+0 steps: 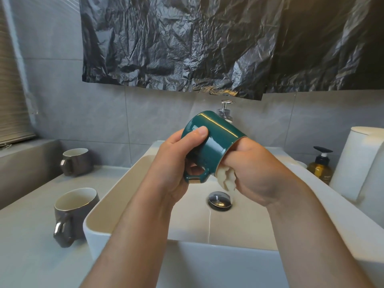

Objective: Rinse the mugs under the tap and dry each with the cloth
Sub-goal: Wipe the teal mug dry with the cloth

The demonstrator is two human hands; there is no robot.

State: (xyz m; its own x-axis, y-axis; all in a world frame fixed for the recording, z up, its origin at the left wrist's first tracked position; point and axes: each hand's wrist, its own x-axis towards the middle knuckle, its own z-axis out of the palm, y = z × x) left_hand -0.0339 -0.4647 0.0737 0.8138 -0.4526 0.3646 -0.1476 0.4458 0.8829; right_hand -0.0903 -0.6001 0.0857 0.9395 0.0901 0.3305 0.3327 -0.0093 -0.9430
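Inside green mug (215, 142), cream cloth (226, 179)

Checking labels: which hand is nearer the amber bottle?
Right. The right hand, holding the cloth, is left of the amber bottle; the left hand, gripping the mug, is farther left.

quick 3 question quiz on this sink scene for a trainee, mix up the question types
1. True or false: the left hand grips the green mug above the sink.
2. Where is the cloth? A draped on the tap; B pushed into the green mug's mouth by the right hand; C lying in the drain.
3. How many grey mugs stand on the counter?

Key: 1 true. 2 B. 3 two: the near grey mug and the far grey mug.
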